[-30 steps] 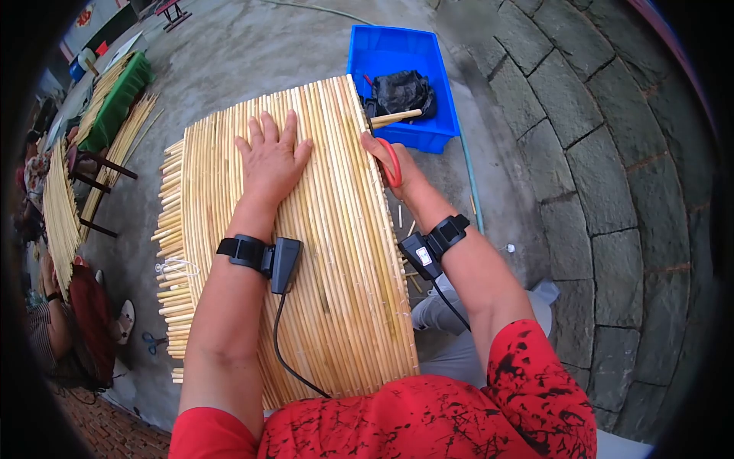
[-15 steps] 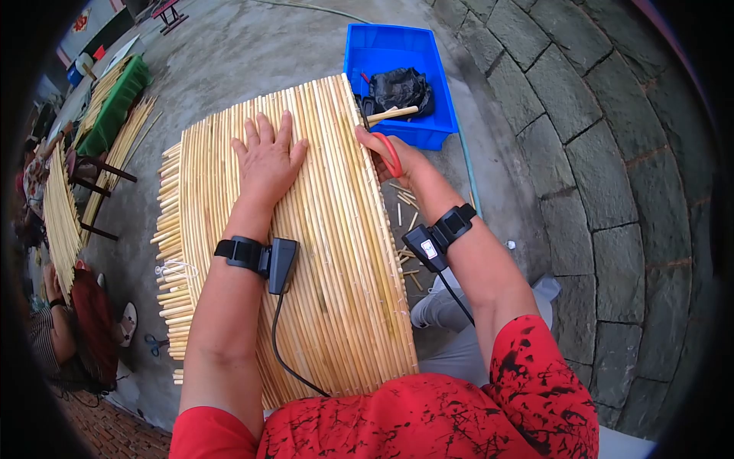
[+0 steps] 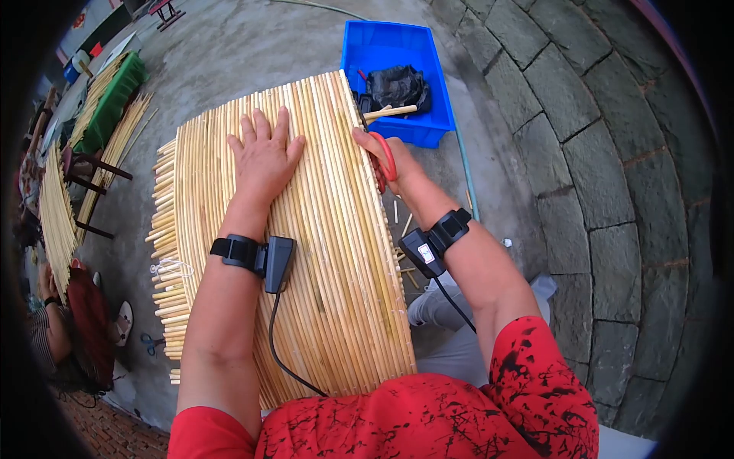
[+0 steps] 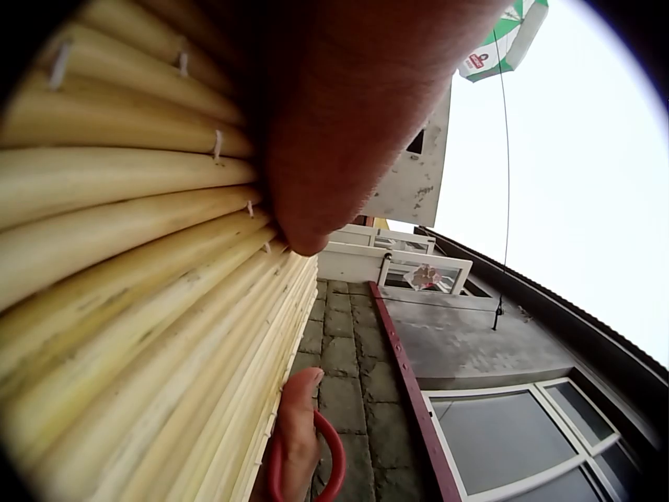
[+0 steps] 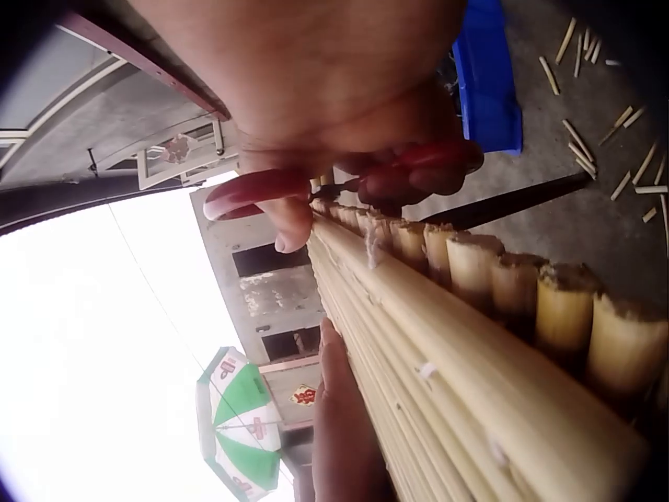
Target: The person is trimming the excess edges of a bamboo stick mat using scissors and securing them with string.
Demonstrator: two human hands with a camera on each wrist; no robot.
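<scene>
A mat of pale sticks bound with white thread (image 3: 329, 252) lies across the person's front. On its upper part the left hand (image 3: 264, 162) rests flat, fingers spread. At the mat's right edge the right hand (image 3: 399, 164) grips red-handled scissors (image 3: 388, 157), its thumb near the edge. In the right wrist view the fingers curl round the red handles (image 5: 418, 157), and a dark blade (image 5: 523, 202) extends beside the cut stick ends (image 5: 564, 303). The left wrist view shows the mat (image 4: 125, 261) beside the left hand (image 4: 345, 115), with the red handle (image 4: 337, 460) beyond.
Behind the mat's right corner is a blue bin (image 3: 394, 42) with a black bag (image 3: 399, 88) and sticks inside. Short stick pieces (image 5: 580, 146) lie on the ground. At the left are a green container (image 3: 111, 103), stick bundles, a dark stool and another person's arm (image 3: 52, 314).
The mat and both hands appear slightly further left in the head view. The left hand stays flat on the mat; the right hand keeps hold of the scissors, whose handles look more spread.
</scene>
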